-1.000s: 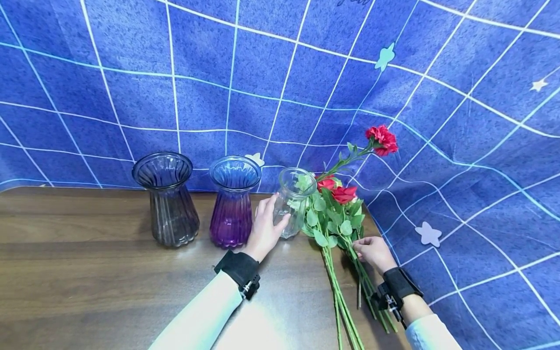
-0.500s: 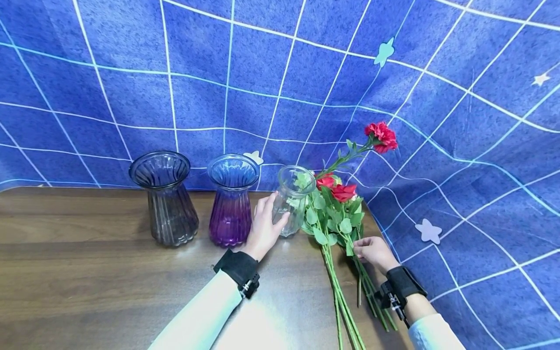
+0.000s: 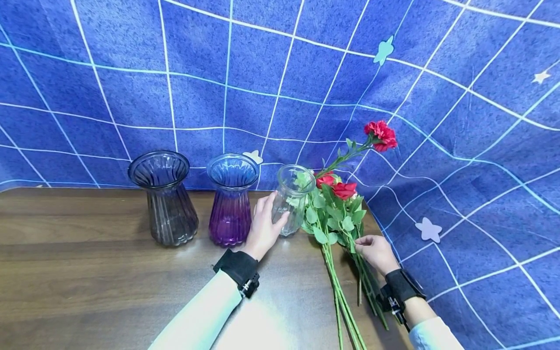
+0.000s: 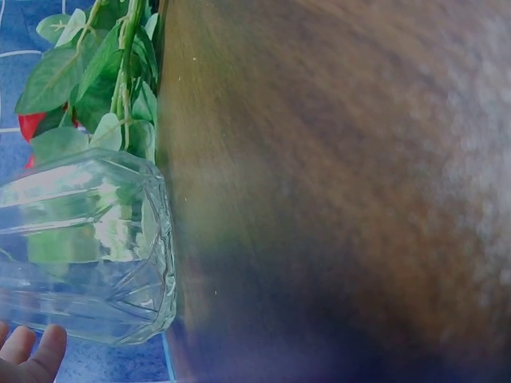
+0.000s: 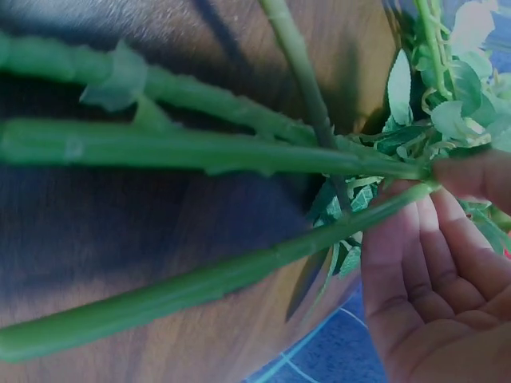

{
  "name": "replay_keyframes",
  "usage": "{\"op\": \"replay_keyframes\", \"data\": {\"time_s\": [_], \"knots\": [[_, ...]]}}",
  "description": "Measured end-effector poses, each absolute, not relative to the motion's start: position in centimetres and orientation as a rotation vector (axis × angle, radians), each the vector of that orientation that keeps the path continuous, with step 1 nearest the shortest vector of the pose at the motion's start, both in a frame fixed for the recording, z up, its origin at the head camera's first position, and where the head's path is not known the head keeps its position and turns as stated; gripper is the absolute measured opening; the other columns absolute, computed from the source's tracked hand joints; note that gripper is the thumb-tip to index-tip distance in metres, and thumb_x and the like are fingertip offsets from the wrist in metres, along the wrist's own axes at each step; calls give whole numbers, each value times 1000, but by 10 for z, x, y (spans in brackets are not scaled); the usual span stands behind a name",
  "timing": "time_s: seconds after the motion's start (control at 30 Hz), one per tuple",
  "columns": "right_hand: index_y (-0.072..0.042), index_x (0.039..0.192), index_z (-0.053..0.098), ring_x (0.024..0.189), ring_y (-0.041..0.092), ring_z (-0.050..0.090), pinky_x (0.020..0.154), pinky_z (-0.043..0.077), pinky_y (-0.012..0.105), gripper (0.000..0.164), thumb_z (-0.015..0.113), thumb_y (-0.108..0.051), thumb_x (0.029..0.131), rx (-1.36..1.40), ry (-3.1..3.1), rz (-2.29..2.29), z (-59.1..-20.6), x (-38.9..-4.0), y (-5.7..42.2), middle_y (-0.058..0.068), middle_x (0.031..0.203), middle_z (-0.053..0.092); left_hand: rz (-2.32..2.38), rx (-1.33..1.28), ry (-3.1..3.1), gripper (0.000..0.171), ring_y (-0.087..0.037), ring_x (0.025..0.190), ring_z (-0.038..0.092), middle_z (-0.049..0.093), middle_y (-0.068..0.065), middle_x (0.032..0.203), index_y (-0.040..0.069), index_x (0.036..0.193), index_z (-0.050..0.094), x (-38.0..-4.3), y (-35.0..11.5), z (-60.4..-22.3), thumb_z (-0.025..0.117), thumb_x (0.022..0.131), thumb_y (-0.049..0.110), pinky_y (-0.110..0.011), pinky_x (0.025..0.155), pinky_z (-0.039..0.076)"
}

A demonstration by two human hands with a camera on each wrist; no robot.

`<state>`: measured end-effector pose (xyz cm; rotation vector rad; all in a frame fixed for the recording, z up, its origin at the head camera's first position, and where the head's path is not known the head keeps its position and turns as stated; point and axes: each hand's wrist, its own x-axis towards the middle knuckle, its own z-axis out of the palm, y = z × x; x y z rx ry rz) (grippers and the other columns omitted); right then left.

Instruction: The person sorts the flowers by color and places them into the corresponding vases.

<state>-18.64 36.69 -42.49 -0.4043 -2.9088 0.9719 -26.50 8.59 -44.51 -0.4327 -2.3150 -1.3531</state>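
My left hand (image 3: 264,226) holds the side of a clear glass vase (image 3: 286,216), fingers at its far left and thumb across its front. In the left wrist view, fingertips (image 4: 49,347) show beside the clear vase (image 4: 88,247). On the right, my right hand (image 3: 377,253) pinches green flower stems between thumb and fingers; the right wrist view shows a stem (image 5: 200,279) meeting the pinch (image 5: 447,239). Artificial flowers lie around it: a red carnation (image 3: 381,136) sticks up at the back, and a red rose (image 3: 344,190) sits among green leaves (image 3: 321,218).
A purple-blue glass vase (image 3: 230,218) stands just left of my left hand. Farther left is a smoky grey vase (image 3: 171,218). More long stems (image 3: 339,296) lie toward the front edge of the wooden table (image 3: 87,272). A blue gridded cloth (image 3: 197,82) hangs behind and at the right.
My right hand has shifted slightly to the right, and the stem ends below it have moved a little. The left hand stays on the clear vase. The view has drifted slightly.
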Motion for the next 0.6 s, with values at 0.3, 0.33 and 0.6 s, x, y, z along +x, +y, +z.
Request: {"op": "replay_keyframes", "data": {"time_s": [0.3,0.33,0.6], "knots": [[0,96,71,67,10,56,61,43,24,18,63,-10,82,-325,-2886,854,-420,-186,365,11,81,70,-1360,-435,-2334,60,-33,116,48,51,-17,123,6,137,44,-266,87,-444,68,85,25,-45,101,42],[-1,95,71,67,10,55,61,43,24,18,63,-11,82,-319,-2885,842,-420,-185,365,11,82,70,-1357,-434,-2336,60,-33,116,48,51,-17,123,7,137,44,-265,87,-444,68,85,25,-44,101,42],[-1,98,71,65,10,55,58,43,23,20,64,-13,84,-254,-2860,831,-415,-184,361,13,83,71,-1363,-423,-2330,60,-34,116,48,51,-17,123,6,136,45,-263,85,-444,69,84,24,-46,101,41]]}}
